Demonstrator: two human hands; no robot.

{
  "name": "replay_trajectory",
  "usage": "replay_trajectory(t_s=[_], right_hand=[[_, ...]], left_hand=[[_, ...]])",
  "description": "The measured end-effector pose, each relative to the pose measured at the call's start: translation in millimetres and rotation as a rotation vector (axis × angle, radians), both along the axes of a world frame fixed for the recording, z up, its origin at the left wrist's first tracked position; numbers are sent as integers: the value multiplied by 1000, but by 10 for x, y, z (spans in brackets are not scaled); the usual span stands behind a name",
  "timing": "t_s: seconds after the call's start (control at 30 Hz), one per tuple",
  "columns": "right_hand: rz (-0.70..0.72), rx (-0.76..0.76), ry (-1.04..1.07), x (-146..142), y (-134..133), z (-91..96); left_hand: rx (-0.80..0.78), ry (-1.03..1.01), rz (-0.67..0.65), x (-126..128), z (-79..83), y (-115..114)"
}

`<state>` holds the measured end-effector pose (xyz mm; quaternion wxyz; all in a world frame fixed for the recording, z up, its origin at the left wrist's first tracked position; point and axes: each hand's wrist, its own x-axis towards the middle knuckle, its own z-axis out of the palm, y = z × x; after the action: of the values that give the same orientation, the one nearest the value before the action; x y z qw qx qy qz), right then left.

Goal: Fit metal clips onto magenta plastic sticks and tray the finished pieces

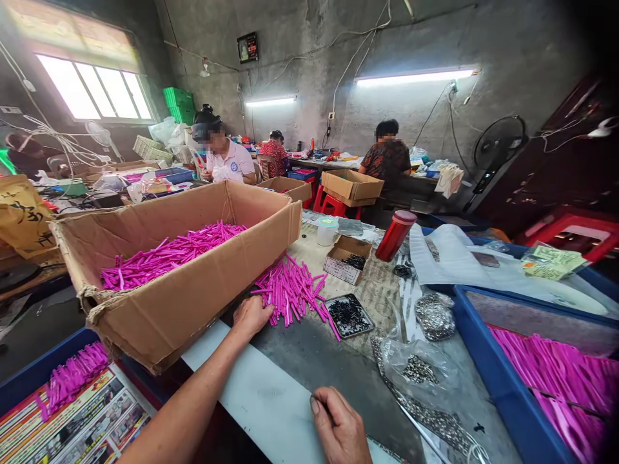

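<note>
My left hand reaches to the near edge of a loose pile of pink plastic sticks. Its fingers are curled, and the fingertips touch the sticks; whether one is gripped is hidden. Low in front of me, my right hand is closed over the pale board, thumb against the bent fingers. What it holds, if anything, does not show. Beside the pile lies a small tray of tiny black parts. A large cardboard box with many more pink sticks stands left of the pile.
Behind the tray are a small carton of black parts, a clear tub and a red flask. Bags of metal pieces lie at right, near a blue crate of pink pieces. Co-workers sit farther back.
</note>
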<state>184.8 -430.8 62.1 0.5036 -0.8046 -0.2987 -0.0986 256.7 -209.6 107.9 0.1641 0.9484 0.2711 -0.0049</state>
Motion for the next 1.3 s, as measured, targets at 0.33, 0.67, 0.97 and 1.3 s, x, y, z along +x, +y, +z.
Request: replay_trajectory(t_s=[0.33,0.67,0.97,1.3], right_hand=[[-17,-5,-16,-11,3,13],[18,-51,0,-7,-16,11],[19,-87,-32,-6,-15,39],[21,-82,-35,-7,-13,86]], left_hand=[[-17,-18,33,8,-56,26],[-89,27,-36,88,-94,127],[-82,54,37,133,-35,88],[-103,-20,59,49,17,14]])
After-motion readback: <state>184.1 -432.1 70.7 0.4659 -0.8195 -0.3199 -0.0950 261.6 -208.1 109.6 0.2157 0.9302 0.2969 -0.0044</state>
